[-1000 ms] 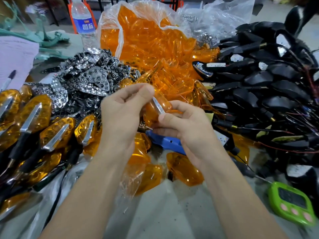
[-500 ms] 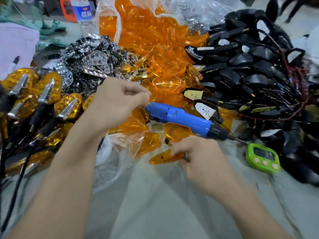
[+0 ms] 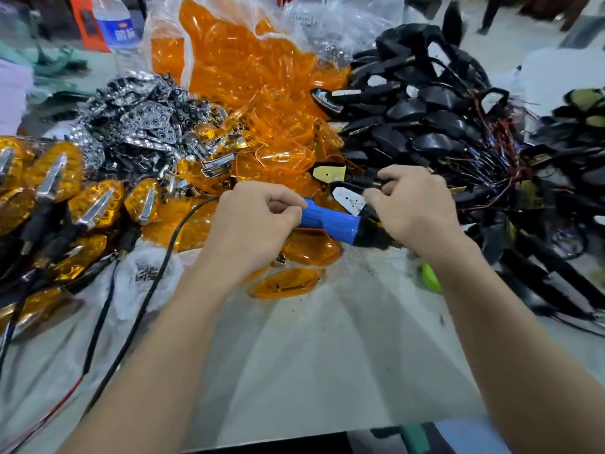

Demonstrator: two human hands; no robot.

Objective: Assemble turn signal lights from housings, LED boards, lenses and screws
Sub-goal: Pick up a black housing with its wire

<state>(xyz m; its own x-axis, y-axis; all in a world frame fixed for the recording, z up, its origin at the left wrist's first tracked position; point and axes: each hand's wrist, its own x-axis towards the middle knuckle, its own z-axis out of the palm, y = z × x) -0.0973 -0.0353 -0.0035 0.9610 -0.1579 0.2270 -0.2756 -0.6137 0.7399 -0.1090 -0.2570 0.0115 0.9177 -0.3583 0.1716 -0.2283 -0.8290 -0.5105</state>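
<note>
You look to be at the pick-up step: your right hand (image 3: 412, 204) has curled its fingers around a black housing (image 3: 360, 185) at the near edge of the housing pile (image 3: 425, 109), which fills the counter from about one to three o'clock. The white LED board (image 3: 349, 200) seated in that housing faces up, just left of your knuckles. Lift it straight toward you rather than sideways: the red and black wires (image 3: 491, 178) in that pile are tangled, and I judge that a sideways pull would drag neighbouring housings along.

Your left hand (image 3: 258, 221) is closed in a loose fist, thumb pressed to forefinger as if pinching something small; whether it holds a screw or anything at all, I cannot tell. It sits just over the rear end of the blue electric screwdriver (image 3: 330, 222), which lies on the counter (image 3: 327, 355) between your two hands, tip toward the right.

Both forearms reach forward, wrists slightly dropped, knuckles up.

A loose amber lens (image 3: 284, 283) lies flat at six o'clock from your left hand, nearest of all; the lens bag (image 3: 248, 70) is at twelve. The chrome reflectors (image 3: 144, 122) sit at ten, the finished signals (image 3: 65, 191) at nine. Take the near lens for this housing.
</note>
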